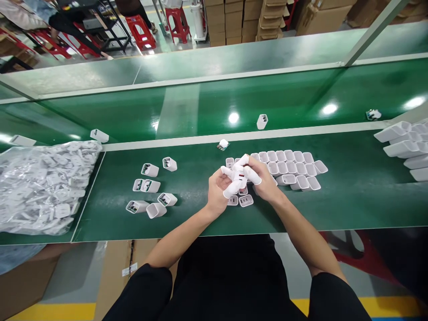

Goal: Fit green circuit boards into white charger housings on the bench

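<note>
My left hand (220, 188) and my right hand (261, 178) meet over the middle of the bench, white covers on several fingertips. Between them they grip a small white plastic charger part (241, 176), mostly hidden by the fingers; dark slots show on it. Under and around the hands lie several white slotted end caps (246, 201). Just right stand rows of open white charger housings (291, 168). Beyond the hands sits a small circuit board with a white piece (223, 144). On the left, several housings with circuit boards inside (150, 186) lie in a loose group.
A clear plastic bag of white parts (43, 187) fills the bench's left end. More housings are stacked (406, 142) at the right edge. A green conveyor belt (187, 109) beyond carries a housing (262, 121) and a circuit board (373, 114). A metal post (374, 33) rises far right.
</note>
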Motion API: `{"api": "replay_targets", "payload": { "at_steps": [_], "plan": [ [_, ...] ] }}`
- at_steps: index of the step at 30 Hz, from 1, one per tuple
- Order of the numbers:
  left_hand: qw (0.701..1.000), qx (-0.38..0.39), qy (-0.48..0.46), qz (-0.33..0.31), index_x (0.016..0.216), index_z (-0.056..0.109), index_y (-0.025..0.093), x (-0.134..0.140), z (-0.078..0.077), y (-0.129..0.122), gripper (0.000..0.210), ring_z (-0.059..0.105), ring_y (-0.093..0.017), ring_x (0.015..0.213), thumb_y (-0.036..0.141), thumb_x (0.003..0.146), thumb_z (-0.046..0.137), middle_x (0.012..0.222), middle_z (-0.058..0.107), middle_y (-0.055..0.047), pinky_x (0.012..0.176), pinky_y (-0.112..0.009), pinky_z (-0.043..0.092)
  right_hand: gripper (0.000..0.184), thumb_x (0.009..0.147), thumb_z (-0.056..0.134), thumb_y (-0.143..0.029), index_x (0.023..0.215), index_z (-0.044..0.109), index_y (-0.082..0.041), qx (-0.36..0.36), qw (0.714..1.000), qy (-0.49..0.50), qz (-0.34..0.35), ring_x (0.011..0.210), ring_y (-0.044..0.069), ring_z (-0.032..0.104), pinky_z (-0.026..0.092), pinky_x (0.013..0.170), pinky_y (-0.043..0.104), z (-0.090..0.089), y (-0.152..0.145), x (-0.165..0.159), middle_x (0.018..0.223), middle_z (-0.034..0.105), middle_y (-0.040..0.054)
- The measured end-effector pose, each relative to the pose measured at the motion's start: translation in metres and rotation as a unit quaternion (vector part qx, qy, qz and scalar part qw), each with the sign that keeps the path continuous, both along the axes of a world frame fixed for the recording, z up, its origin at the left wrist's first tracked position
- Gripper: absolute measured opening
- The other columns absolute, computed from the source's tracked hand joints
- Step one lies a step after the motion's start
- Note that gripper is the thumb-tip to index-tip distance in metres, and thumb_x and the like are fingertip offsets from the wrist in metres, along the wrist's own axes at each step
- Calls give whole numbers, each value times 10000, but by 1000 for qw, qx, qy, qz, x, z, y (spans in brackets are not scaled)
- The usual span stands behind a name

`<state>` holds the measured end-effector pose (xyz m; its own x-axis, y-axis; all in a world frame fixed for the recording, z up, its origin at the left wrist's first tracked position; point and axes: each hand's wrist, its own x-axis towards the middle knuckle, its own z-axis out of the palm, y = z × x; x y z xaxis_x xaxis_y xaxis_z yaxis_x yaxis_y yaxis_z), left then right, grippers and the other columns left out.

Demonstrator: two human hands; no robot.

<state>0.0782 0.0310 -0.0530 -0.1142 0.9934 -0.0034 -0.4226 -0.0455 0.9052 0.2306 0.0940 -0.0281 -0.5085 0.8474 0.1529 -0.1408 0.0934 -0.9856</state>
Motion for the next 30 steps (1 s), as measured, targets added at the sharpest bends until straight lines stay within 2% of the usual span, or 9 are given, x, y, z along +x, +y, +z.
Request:
{"api": "replay_targets", "payload": {
  "at_steps": [7,10,14,17,19,21,24,27,30],
  "plan": [
    [1000,4,4,-5,898,694,194,0,-2,1,549,768,-192,607,553,706,1063,807,798,-25,611,-352,714,441,1039,735,-685,964,716,-251,-26,999,35,24,588,147,604,505,477,318,-4,0,1,890,610,-12],
    [1000,6,2,-3,895,687,196,-1,-1,1,570,794,-205,672,536,671,1086,833,801,-24,650,-348,722,435,1059,706,-680,969,707,-255,-9,1000,23,15,627,155,603,501,504,314,-5,-1,2,900,613,-6],
    [1000,18,-6,-10,1014,710,201,-3,3,1,584,842,-241,863,516,697,1087,1037,842,-67,752,-355,733,419,1089,667,-661,977,696,-258,81,996,13,-31,731,173,557,474,617,332,-7,1,3,931,598,1],
    [998,47,-19,-26,1153,719,219,-7,4,3,618,849,-235,913,473,724,1085,1149,836,-81,795,-351,726,446,1086,656,-697,1010,717,-262,179,979,11,-93,844,204,562,468,770,379,-9,3,4,945,609,7],
    [998,54,-25,-33,1195,723,227,-9,5,5,672,851,-233,926,407,678,1114,1172,831,-74,813,-348,724,485,1084,632,-738,1032,730,-266,206,972,10,-117,861,215,560,454,804,396,-10,5,5,941,610,9],
    [998,36,-30,-46,1186,742,219,-10,7,6,687,850,-241,945,369,639,1131,1197,830,-81,828,-356,725,532,1077,605,-779,1019,733,-266,206,970,2,-126,851,222,555,449,807,405,-10,5,7,923,604,12],
    [997,-24,-49,-55,1149,785,196,-6,15,4,614,839,-235,960,366,663,1120,1160,841,-89,859,-350,721,569,1069,587,-809,965,719,-265,185,975,-9,-125,815,224,546,449,796,413,-9,6,8,896,611,15],
    [993,-78,-84,-41,1133,825,192,2,24,-1,570,839,-223,986,360,673,1116,1137,858,-88,903,-334,713,546,1083,591,-780,937,710,-268,161,981,-5,-109,800,220,554,446,790,411,-7,7,9,898,633,14],
    [989,-92,-109,-27,1083,841,196,9,29,-5,548,848,-233,990,371,648,1125,1128,874,-86,964,-370,712,509,1095,608,-741,924,700,-270,144,985,-3,-93,808,216,571,445,796,405,-5,7,10,902,636,7]
  ]
}}
